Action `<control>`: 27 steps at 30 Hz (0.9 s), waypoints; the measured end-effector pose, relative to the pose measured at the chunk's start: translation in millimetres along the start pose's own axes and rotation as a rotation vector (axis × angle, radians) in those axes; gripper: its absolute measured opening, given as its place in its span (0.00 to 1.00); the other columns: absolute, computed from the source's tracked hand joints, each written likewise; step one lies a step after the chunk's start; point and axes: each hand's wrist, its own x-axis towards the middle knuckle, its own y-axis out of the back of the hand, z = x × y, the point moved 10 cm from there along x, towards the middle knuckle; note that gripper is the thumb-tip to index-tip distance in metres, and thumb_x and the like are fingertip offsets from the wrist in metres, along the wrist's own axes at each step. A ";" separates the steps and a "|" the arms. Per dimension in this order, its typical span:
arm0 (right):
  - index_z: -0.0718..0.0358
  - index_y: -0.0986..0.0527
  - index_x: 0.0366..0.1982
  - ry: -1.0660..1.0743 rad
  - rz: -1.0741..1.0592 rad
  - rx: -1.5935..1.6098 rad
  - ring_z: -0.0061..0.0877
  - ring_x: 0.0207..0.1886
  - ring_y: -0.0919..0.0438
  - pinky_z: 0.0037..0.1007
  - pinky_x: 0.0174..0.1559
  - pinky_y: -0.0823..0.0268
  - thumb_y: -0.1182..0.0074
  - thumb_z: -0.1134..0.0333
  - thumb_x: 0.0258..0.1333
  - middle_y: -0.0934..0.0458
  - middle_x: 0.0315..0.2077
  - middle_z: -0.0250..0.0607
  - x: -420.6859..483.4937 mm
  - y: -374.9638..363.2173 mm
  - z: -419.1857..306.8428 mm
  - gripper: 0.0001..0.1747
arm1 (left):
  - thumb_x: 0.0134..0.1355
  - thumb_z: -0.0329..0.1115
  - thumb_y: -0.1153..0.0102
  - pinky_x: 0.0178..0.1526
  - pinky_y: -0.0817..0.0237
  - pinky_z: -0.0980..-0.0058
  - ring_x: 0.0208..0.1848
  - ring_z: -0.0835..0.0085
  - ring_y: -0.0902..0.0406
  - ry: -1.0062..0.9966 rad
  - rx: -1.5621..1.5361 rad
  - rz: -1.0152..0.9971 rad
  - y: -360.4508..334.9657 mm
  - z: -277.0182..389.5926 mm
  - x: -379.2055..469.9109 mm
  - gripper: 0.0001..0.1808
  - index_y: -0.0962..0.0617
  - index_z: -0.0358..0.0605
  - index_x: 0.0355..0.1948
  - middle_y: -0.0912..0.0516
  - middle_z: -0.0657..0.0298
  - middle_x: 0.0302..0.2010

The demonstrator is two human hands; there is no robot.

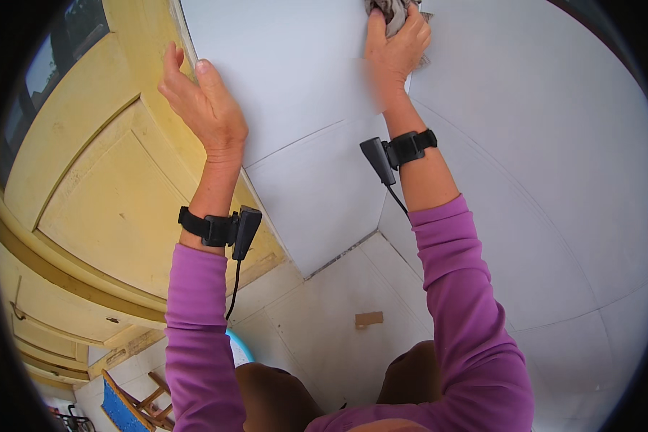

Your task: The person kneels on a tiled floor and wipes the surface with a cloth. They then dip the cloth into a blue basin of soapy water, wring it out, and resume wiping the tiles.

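Observation:
My right hand point(398, 46) grips a bunched grey-brown cloth point(394, 16) at the top of the view. The cloth is against the white tiled wall point(297, 70), near the corner where two wall faces meet; part of it is cut off by the frame. My left hand point(205, 105) is raised beside the yellow wooden door frame point(146, 65), fingers partly bent and apart, with nothing in it. Whether its fingertips touch the frame or wall, I cannot tell. Both wrists carry black straps with small cabled devices.
Yellow panelled doors point(113, 200) fill the left side. On the tiled floor point(324, 302) lies a small brown piece point(369, 319), perhaps cardboard. A blue-rimmed basin point(240, 348) is partly hidden behind my left arm. A wooden stool with a blue top point(120, 402) lies at lower left.

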 end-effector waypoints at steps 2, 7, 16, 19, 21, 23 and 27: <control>0.67 0.31 0.58 0.014 -0.115 0.181 0.46 0.56 0.33 0.44 0.60 0.40 0.35 0.65 0.52 0.30 0.54 0.49 -56.5 6.3 -25.7 0.32 | 0.73 0.44 0.59 0.66 0.47 0.56 0.61 0.51 0.37 -0.013 0.002 0.000 0.1 -0.3 -0.4 0.30 0.38 0.30 0.67 0.32 0.40 0.62; 0.46 0.24 0.50 0.498 -0.473 0.366 0.36 0.54 0.29 0.42 0.52 0.34 0.36 0.65 0.48 0.28 0.51 0.38 -218.2 60.4 -102.5 0.24 | 0.73 0.44 0.59 0.66 0.47 0.56 0.61 0.50 0.37 -0.052 0.021 0.001 -0.9 0.9 1.1 0.30 0.38 0.30 0.67 0.32 0.41 0.61; 0.61 0.24 0.50 -0.077 -0.197 0.042 0.43 0.51 0.32 0.42 0.54 0.39 0.39 0.68 0.51 0.28 0.48 0.45 -115.7 41.2 69.6 0.22 | 0.72 0.42 0.58 0.66 0.47 0.57 0.62 0.51 0.37 -0.027 0.019 0.004 0.3 1.2 0.3 0.30 0.38 0.30 0.67 0.32 0.41 0.61; 0.64 0.28 0.55 -0.346 -0.086 -0.027 0.44 0.53 0.33 0.45 0.55 0.40 0.40 0.69 0.53 0.30 0.50 0.50 -117.5 38.5 74.0 0.26 | 0.72 0.42 0.58 0.66 0.46 0.57 0.63 0.51 0.38 0.014 -0.022 -0.004 -0.1 -2.0 0.2 0.30 0.38 0.30 0.67 0.32 0.41 0.61; 0.64 0.31 0.58 -0.170 -0.255 0.081 0.45 0.54 0.34 0.47 0.56 0.41 0.39 0.69 0.52 0.31 0.51 0.53 -142.1 39.4 29.8 0.29 | 0.71 0.41 0.57 0.66 0.46 0.57 0.62 0.51 0.37 0.004 -0.009 0.003 0.5 -1.3 0.6 0.29 0.38 0.30 0.67 0.32 0.42 0.61; 0.63 0.31 0.58 -0.156 -0.458 0.217 0.46 0.56 0.35 0.47 0.58 0.42 0.36 0.68 0.50 0.33 0.53 0.54 -195.6 51.7 -11.6 0.32 | 0.71 0.40 0.57 0.66 0.46 0.57 0.62 0.51 0.36 -0.003 0.015 0.008 0.8 -1.5 1.0 0.29 0.37 0.30 0.67 0.31 0.42 0.61; 0.51 0.25 0.52 0.717 -0.691 0.424 0.39 0.54 0.29 0.42 0.54 0.35 0.32 0.67 0.42 0.29 0.52 0.43 -264.6 79.5 -108.4 0.30 | 0.71 0.38 0.56 0.66 0.46 0.56 0.62 0.51 0.36 -0.008 0.060 0.021 1.2 -2.7 2.9 0.28 0.36 0.31 0.67 0.30 0.43 0.61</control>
